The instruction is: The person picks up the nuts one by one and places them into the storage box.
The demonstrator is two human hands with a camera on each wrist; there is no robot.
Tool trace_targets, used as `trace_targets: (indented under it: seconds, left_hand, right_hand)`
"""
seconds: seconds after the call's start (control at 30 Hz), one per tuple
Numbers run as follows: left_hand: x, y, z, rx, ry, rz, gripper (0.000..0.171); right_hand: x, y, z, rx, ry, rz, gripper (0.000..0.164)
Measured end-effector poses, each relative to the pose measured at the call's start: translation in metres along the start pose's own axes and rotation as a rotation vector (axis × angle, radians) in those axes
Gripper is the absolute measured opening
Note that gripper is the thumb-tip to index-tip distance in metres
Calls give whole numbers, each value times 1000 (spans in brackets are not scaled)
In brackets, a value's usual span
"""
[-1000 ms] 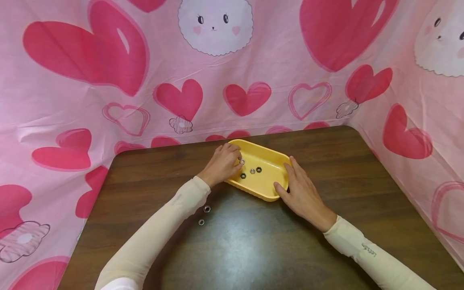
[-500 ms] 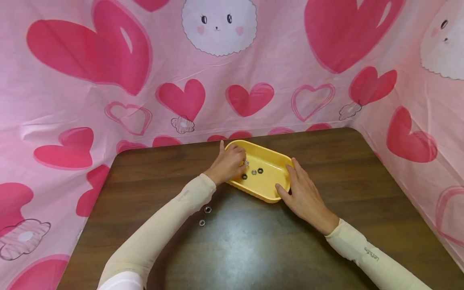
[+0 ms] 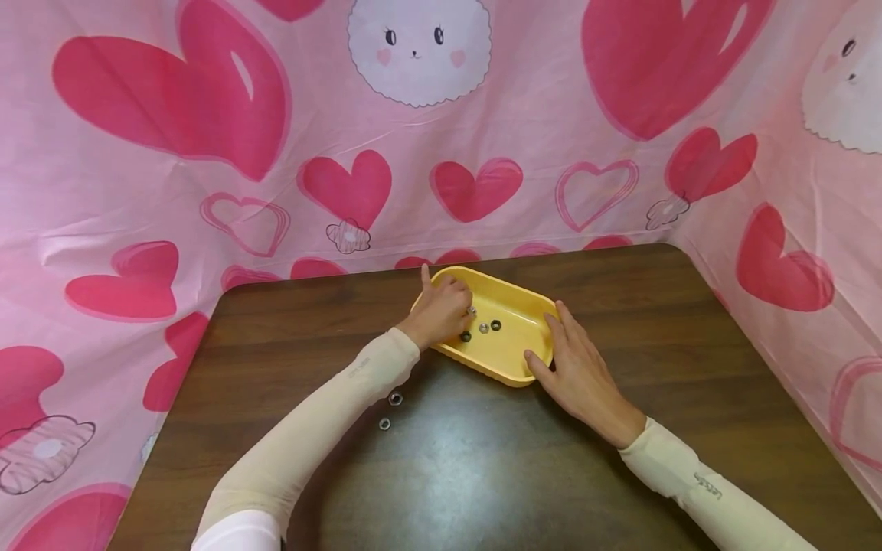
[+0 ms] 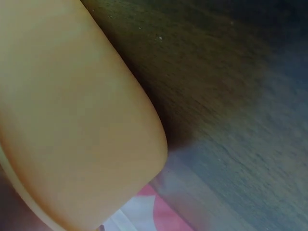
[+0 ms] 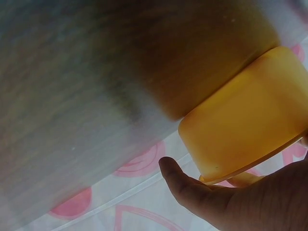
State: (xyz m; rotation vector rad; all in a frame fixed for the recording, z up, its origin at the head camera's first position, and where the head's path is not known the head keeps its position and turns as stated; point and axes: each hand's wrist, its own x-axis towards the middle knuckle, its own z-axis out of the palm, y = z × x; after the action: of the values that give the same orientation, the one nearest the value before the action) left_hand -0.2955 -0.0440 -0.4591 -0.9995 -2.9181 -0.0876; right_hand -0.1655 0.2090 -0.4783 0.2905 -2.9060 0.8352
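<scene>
A yellow plastic tray [image 3: 513,291] stands at the back of the table. My left hand [image 3: 441,312] reaches over its left end with fingers curled down inside, and pinches a silver hex nut [image 3: 472,311] at the fingertips. Close by on the tray floor lie a dark nut [image 3: 465,337], a silver nut [image 3: 484,328] and another dark nut [image 3: 496,325]. My right hand [image 3: 582,371] grips the right end of the tray, its thumb and some fingers over the rim. In the right wrist view, one finger [image 5: 175,178] extends along the outside of the tray wall [image 5: 240,115].
On the wooden table [image 3: 510,474], left of centre and near my left sleeve [image 3: 331,421], lie a larger silver nut [image 3: 396,399] and a smaller one [image 3: 384,424]. A pink heart-print cloth [image 3: 406,130] rises behind the table and along both sides.
My left hand has moved slightly right inside the tray, and the silver nut at its fingertips has shifted right too. The right hand keeps its hold on the tray's end.
</scene>
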Motion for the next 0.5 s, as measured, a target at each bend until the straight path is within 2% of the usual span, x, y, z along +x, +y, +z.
trace_targets:
  seconds: [0.5]
  left_hand:
    - [4,3,3,69,-56,-3,18]
  right_hand:
    - [-1,-2,-1,4,-14,15,80]
